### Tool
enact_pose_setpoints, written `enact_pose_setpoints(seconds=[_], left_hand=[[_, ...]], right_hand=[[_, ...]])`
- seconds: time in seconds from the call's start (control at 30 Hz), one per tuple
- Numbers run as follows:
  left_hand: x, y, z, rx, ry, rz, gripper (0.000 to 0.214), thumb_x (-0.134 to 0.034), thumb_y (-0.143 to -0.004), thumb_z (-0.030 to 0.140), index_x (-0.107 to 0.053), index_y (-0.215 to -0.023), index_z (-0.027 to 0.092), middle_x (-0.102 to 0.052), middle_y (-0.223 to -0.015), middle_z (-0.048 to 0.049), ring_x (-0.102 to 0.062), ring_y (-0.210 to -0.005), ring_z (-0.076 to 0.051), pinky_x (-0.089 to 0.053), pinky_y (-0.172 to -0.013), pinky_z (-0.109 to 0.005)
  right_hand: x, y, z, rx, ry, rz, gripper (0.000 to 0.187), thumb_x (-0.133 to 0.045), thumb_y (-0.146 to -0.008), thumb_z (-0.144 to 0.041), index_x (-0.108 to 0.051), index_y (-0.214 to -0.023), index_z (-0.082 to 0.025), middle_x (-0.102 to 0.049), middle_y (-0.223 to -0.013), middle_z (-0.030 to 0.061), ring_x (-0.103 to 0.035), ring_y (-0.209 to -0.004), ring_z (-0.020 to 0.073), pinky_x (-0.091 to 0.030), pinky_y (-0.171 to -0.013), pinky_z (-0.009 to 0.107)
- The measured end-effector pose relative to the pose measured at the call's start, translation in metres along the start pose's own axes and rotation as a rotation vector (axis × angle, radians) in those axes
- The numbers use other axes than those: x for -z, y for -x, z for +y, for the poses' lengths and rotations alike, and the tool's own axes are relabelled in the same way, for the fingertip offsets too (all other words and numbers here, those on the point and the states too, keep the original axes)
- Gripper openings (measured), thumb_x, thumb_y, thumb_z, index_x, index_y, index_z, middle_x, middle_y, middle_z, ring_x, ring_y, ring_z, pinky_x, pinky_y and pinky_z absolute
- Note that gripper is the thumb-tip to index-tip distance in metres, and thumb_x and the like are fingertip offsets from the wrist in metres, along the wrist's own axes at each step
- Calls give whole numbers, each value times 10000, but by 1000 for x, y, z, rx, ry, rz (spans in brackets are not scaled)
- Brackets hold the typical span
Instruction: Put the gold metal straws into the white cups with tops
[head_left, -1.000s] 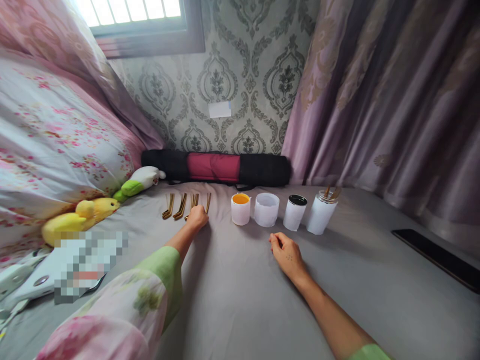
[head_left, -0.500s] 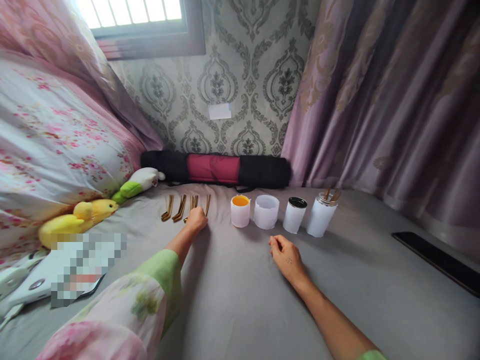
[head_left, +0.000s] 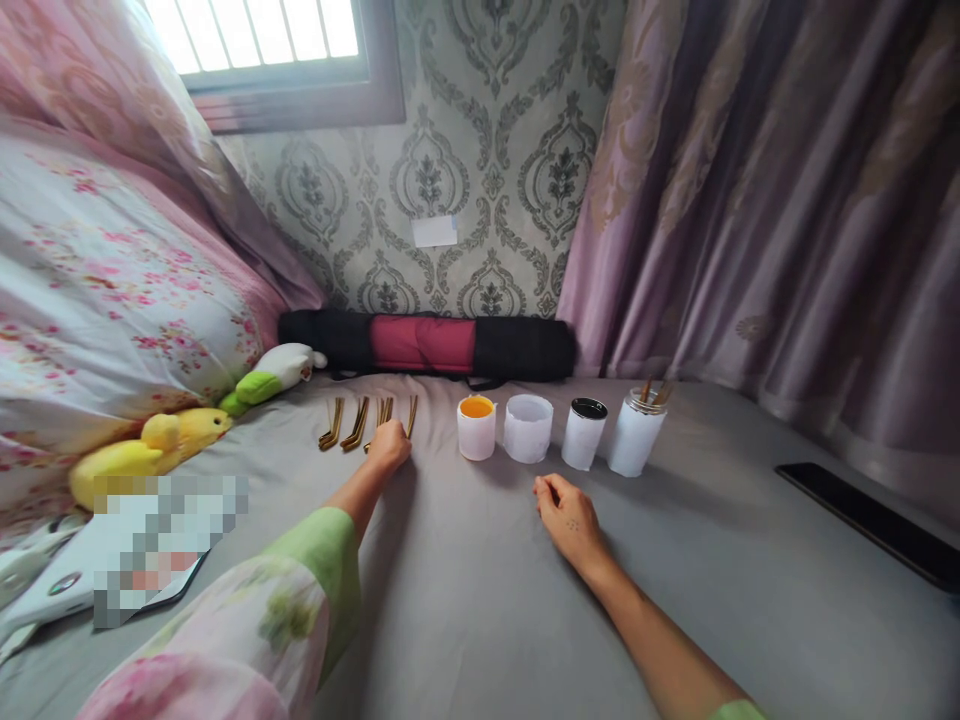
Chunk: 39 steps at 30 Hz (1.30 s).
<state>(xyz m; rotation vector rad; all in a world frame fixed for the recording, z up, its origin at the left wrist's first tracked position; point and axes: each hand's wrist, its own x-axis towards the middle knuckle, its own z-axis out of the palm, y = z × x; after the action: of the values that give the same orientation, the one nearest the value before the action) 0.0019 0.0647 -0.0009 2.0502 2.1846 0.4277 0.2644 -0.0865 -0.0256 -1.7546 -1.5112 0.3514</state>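
Observation:
My left hand reaches forward over the grey sheet, fingers curled on the near ends of a row of several golden utensils. My right hand rests on the sheet with its fingers loosely curled, nothing visible in them. Beyond it stand several white cups in a row: one with an orange inside, a wide translucent one, one with a dark top, and a jar with golden handles sticking out.
A black and red rolled bag lies along the patterned wall. Yellow and green-white plush toys sit by the floral bedding on the left. A dark flat strip lies at the right; purple curtains hang behind.
The view has tilted slightly, shifting everything a little down and left. Both hands keep their places.

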Motion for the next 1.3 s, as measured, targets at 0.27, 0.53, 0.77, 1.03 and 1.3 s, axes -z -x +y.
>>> enact_pose_setpoints(seconds=[0.27, 0.53, 0.77, 1.03, 1.3], left_hand=[[2, 2, 0, 22, 23, -1, 231, -478, -664, 109, -653, -812, 133, -647, -881, -152, -586, -902, -221, -423, -747, -258], [4, 4, 0, 50, 52, 10, 236, -495, -670, 122, -660, -839, 135, -640, -907, -169, -584, -906, -237, -425, -739, -269], [5, 3, 0, 65, 72, 11, 241, -499, -670, 141, -664, -846, 144, -640, -922, -163, -587, -901, -229, -427, -735, -269], [10, 6, 3, 101, 94, -1, 253, -496, -676, 188, -667, -861, 163, -633, -953, -158, -584, -901, -246, -433, -712, -284], [18, 9, 7, 132, 120, -8, 256, -510, -648, 188, -680, -839, 194, -650, -903, -136, -591, -869, -253, -436, -662, -287]], right_hand=[[0, 0, 0, 4, 5, 5, 323, -330, -807, -394, -563, -697, -200, -600, -611, 10, -492, -518, 115, -298, -491, 208], [0, 0, 0, 2, 8, 2, 344, -321, -805, -404, -576, -702, -197, -593, -592, 19, -493, -506, 121, -302, -480, 211], [2, 1, -1, -3, 25, -2, 343, -316, -812, -403, -569, -702, -198, -590, -590, 17, -496, -512, 122, -300, -485, 211], [-1, -1, 2, 12, 29, 11, 331, -328, -811, -386, -576, -697, -199, -594, -589, 12, -509, -530, 121, -311, -507, 208], [-1, -1, 2, 25, 21, 16, 330, -324, -811, -382, -579, -712, -198, -599, -604, 15, -502, -519, 118, -309, -489, 205]])
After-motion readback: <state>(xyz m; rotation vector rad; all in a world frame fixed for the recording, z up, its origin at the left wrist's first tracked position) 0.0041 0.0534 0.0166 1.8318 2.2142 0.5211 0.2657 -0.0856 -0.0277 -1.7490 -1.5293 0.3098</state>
